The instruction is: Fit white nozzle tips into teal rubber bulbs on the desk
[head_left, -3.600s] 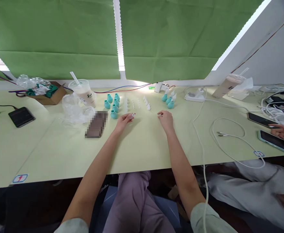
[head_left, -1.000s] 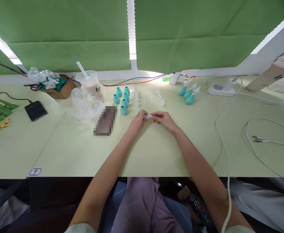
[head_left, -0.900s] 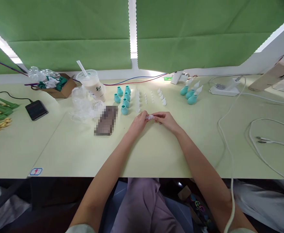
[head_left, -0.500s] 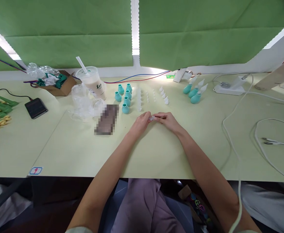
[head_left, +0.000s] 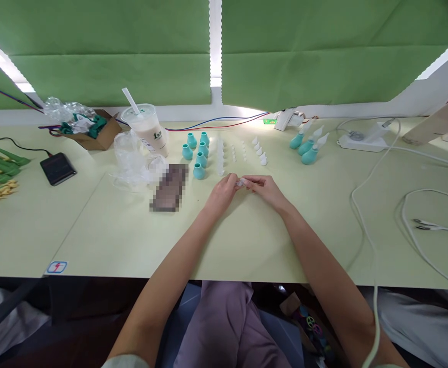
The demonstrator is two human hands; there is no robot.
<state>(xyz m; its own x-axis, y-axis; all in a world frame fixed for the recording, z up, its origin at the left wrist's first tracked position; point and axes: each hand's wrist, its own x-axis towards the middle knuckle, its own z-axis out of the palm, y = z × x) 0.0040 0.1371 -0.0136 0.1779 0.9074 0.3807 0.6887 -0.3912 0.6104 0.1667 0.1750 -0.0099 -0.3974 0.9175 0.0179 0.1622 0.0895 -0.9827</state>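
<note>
Close together above the table, my left hand point(head_left: 224, 193) and my right hand point(head_left: 264, 188) pinch a small translucent white plastic piece point(head_left: 240, 182) between their fingertips. Its exact shape is partly covered by the fingers. Just beyond my hands lie a row of clear plastic pieces point(head_left: 220, 157), two rows of tiny white parts point(head_left: 234, 153) and a row of white pointed caps point(head_left: 259, 152). Left of these stand several small turquoise bulbs point(head_left: 198, 170) with open necks. Farther right, three turquoise bulbs point(head_left: 309, 155) have white pointed tips fitted.
A drink cup point(head_left: 149, 130) with a straw, a crumpled plastic bag point(head_left: 130, 163) and a pixelated flat object point(head_left: 170, 188) are on the left. Behind them is a cardboard box point(head_left: 107, 134). A black device point(head_left: 57, 168) lies farther left. White cables point(head_left: 356, 204) and a power strip point(head_left: 361, 141) occupy the right.
Both hands stay together at nearly the same spot. The small white piece has turned slightly between the fingertips, and the camera view has shifted a little.
</note>
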